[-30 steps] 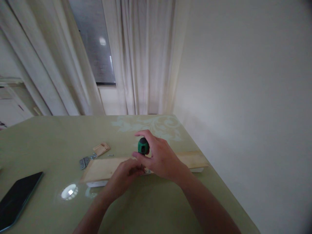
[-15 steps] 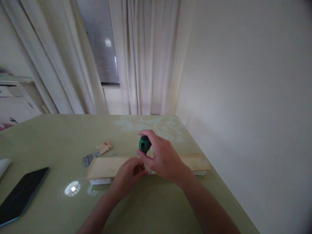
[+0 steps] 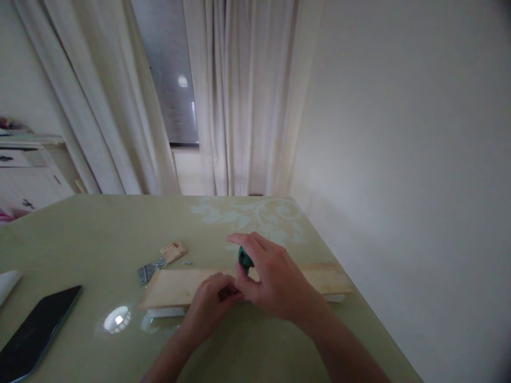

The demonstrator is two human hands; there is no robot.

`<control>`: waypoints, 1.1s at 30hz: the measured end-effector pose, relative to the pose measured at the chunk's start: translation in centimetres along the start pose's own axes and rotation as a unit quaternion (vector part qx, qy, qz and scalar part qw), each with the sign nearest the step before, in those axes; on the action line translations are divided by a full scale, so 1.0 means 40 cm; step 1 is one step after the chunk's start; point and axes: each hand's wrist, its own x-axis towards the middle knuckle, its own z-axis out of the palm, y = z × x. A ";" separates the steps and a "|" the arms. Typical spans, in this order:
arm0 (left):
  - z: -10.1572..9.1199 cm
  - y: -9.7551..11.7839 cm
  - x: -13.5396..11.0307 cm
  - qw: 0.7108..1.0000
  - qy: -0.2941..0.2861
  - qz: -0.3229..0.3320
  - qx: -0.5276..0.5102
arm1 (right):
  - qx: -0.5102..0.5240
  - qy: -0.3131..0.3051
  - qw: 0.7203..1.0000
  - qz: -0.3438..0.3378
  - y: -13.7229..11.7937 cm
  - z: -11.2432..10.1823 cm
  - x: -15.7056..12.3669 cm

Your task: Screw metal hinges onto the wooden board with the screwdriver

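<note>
My right hand point(image 3: 275, 282) is closed round the green and black handle of a screwdriver point(image 3: 243, 258), held over the middle of a pale wooden board point(image 3: 175, 284). Its shaft and tip are hidden behind the fingers. Low at the board's near edge, my left hand point(image 3: 211, 306) is closed in a pinch beside the right thumb; what it grips cannot be made out. A white piece point(image 3: 165, 312) shows under the board. Past its far left corner lie a grey metal hinge point(image 3: 146, 274), several small screws point(image 3: 159, 262) and a small wooden plate point(image 3: 173, 251).
One loose screw point(image 3: 187, 263) lies behind the board. A dark-screened tablet point(image 3: 40, 330) rests at the left, with a white object point(image 3: 8, 282) beyond it. The green table point(image 3: 112, 229) meets a wall point(image 3: 399, 186) on the right. Curtains point(image 3: 255, 106) hang behind.
My right hand has turned and tipped the screwdriver, whose handle now sits slightly lower and further right, more covered by the fingers. The left hand keeps its place. The view has tilted up slightly.
</note>
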 end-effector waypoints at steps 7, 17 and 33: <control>0.002 0.024 0.000 0.997 0.029 -0.010 -0.076 | 0.023 0.076 0.997 -0.024 0.002 -0.009 -0.017; -0.065 0.027 0.025 0.982 0.169 -0.012 -0.089 | 0.034 0.319 0.946 -0.039 0.038 0.027 -0.029; -0.485 -0.284 0.066 0.908 0.144 -0.325 0.221 | 0.018 0.297 0.954 -0.026 0.088 0.096 -0.032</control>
